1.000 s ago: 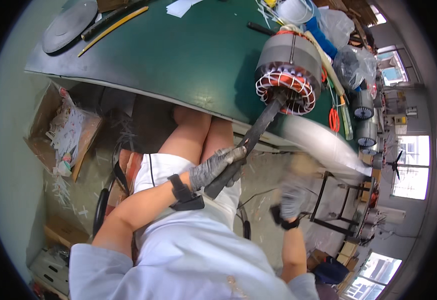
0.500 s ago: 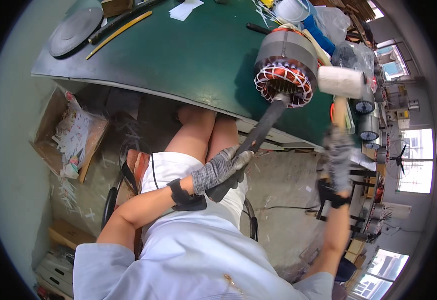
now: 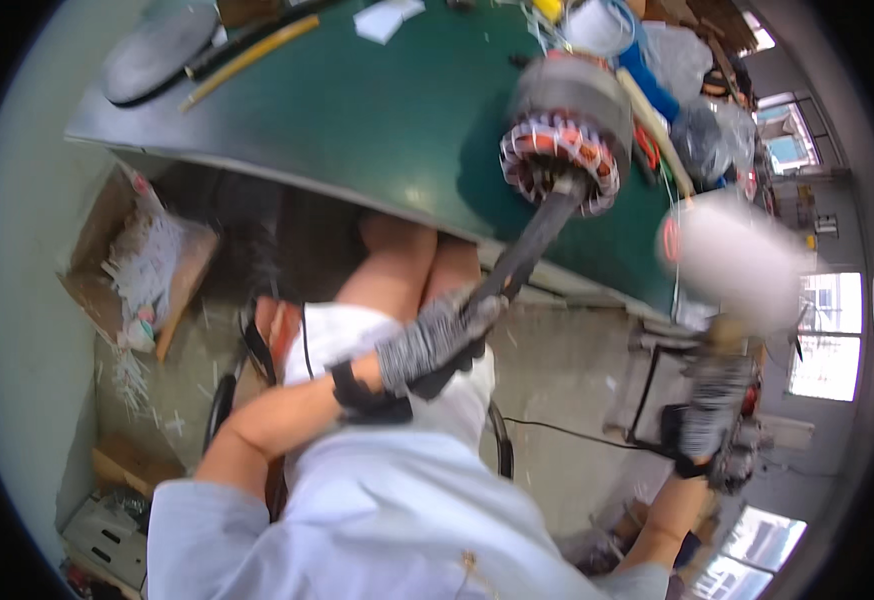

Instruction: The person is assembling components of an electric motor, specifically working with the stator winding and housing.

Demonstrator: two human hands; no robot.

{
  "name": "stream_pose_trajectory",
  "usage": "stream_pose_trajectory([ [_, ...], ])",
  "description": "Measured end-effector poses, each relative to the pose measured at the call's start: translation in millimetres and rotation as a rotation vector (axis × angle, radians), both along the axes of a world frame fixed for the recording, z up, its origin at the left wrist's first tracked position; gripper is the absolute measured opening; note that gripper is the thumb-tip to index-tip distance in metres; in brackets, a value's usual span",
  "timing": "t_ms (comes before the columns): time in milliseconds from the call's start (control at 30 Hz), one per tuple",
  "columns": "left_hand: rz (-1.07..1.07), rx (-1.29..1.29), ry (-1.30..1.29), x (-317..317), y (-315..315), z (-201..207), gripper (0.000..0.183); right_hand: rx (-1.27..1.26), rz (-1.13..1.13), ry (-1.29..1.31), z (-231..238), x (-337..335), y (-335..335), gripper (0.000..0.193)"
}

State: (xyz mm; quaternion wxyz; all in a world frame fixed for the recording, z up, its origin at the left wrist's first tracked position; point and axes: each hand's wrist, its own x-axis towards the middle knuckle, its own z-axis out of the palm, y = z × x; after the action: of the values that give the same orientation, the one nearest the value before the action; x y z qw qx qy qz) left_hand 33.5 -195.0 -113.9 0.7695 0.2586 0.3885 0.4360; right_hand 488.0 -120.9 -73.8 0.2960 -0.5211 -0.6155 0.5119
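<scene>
Stator (image 3: 582, 105), one o'clock on table (image 3: 357, 140): likely heavy, stiff, with fragile windings (image 3: 542, 140); hold by casing (image 3: 557, 88). Dark bar (image 3: 532, 243), tip at stator's mouth: gripped by left hand (image 3: 439, 338). White mallet (image 3: 732, 255), three o'clock: handle gripped by right hand (image 3: 719, 395).

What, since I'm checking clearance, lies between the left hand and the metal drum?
In the head view, a dark bar runs from the left hand to the open end of the metal drum.

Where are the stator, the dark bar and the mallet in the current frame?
Stator (image 3: 572, 106), head view: on its grey outer casing.
Dark bar (image 3: 532, 245), head view: on its bare length just outside the stator.
Mallet (image 3: 735, 262), head view: on its white head, blurred.
</scene>
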Motion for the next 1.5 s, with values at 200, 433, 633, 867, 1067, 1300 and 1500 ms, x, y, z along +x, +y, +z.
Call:
stream_pose_trajectory([
  [200,0.092,0.007,-0.061,-12,12,-43,0.035,-0.369,-0.024,0.269,-47,9,-39,0.017],
  [433,0.017,0.084,-0.008,-14,-1,0,0.039,0.246,0.103,-0.251,78,239,11,0.019],
  [633,0.141,0.073,-0.257,-19,7,-44,0.034,0.762,0.24,-0.671,-71,-164,-10,0.022],
  [867,0.058,0.126,0.304,-32,-23,4,0.029,0.023,-0.218,-0.024,-3,-201,-2,0.032],
  [1067,0.802,0.477,0.441,-74,105,2,0.029,0.089,-0.321,0.16,9,-266,40,0.032],
  [1300,0.789,0.287,0.462,-36,133,8,0.034,0.106,-0.235,0.04,22,-264,82,0.027],
  [1500,0.63,0.426,0.355,-47,50,-1,0.04,0.136,-0.177,0.01,20,-258,94,0.021],
])
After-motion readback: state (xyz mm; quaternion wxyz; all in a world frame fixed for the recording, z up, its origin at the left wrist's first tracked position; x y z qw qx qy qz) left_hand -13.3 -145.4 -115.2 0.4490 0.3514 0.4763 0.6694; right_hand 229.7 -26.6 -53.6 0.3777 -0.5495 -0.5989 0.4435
